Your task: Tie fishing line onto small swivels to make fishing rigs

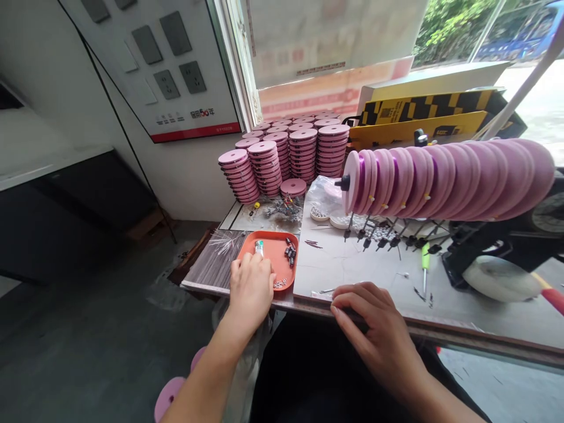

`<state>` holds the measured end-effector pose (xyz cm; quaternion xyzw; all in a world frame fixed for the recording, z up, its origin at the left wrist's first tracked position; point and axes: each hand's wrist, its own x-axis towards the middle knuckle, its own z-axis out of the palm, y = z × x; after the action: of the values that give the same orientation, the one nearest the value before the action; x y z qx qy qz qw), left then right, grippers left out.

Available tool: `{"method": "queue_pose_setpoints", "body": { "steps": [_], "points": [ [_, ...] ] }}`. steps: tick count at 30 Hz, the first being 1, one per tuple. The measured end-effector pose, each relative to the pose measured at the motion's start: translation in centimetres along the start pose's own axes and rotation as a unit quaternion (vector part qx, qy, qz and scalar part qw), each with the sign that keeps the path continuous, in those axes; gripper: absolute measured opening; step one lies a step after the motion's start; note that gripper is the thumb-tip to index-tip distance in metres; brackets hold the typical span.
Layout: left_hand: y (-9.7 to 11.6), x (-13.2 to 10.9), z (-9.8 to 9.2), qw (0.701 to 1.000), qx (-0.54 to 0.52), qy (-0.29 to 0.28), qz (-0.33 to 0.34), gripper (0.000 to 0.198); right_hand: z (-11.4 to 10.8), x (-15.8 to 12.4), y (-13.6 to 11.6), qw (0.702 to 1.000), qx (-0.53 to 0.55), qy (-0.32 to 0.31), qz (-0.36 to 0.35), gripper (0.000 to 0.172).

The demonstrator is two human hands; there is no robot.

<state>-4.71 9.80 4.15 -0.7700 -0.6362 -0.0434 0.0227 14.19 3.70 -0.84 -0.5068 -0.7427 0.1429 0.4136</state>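
My left hand (252, 285) reaches over the near edge of an orange tray (247, 239). Its fingers are curled down and closed, and the fingertips are hidden, so what they hold, if anything, does not show. Just beyond the knuckles is a small white and green tube-like item (259, 247). Several small black parts (289, 252) lie at the tray's right side, and tiny metal pieces (280, 284) are beside my thumb. At the table's front edge rests my right hand (374, 320), loosely bent, thumb apart, with nothing visible in it. A thin metal piece (326, 291) lies close to its fingertips.
Pink spools (304, 153) stand stacked at the back. On the right, a row of pink discs (440, 179) overhangs the board, with black-tipped rods below. White beads (381, 230), a green-handled screwdriver (425, 258) and a white roll (502, 279) are there too. Clear strands (224, 242) lie left.
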Motion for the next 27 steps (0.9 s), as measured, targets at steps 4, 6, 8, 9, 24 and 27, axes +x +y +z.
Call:
{"method": "queue_pose_setpoints", "body": {
  "steps": [4, 6, 8, 9, 24, 27],
  "points": [
    [-0.5, -0.5, -0.5, 0.999, -0.028, 0.034, -0.017, 0.013, 0.0, 0.1, -0.1, 1.000, 0.003, 0.003, 0.001, 0.011],
    [-0.9, -1.0, -1.0, 0.997, -0.056, 0.059, -0.019, 0.012, 0.0, 0.0, -0.1, 1.000, 0.004, 0.004, 0.000, 0.011],
    [-1.4, -1.7, -1.4, 0.993, -0.099, 0.065, -0.007, 0.013, 0.0, 0.0, 0.0, 1.000, 0.003, 0.003, -0.001, 0.011],
    [-1.6, -2.0, -1.6, 0.991, -0.121, 0.060, 0.002, 0.013, 0.0, 0.0, 0.0, 1.000, 0.002, 0.001, 0.000, 0.010],
    [-1.7, 1.5, -1.6, 0.978, 0.109, -0.010, 0.176, 0.021, 0.0, -0.1, 0.1, 1.000, -0.007, 0.002, -0.018, 0.011],
    [-1.0, 1.4, -1.8, 0.974, 0.119, -0.025, 0.190, 0.026, 0.0, -0.1, 0.2, 1.000, -0.011, -0.002, -0.018, 0.012]
  ]
}}
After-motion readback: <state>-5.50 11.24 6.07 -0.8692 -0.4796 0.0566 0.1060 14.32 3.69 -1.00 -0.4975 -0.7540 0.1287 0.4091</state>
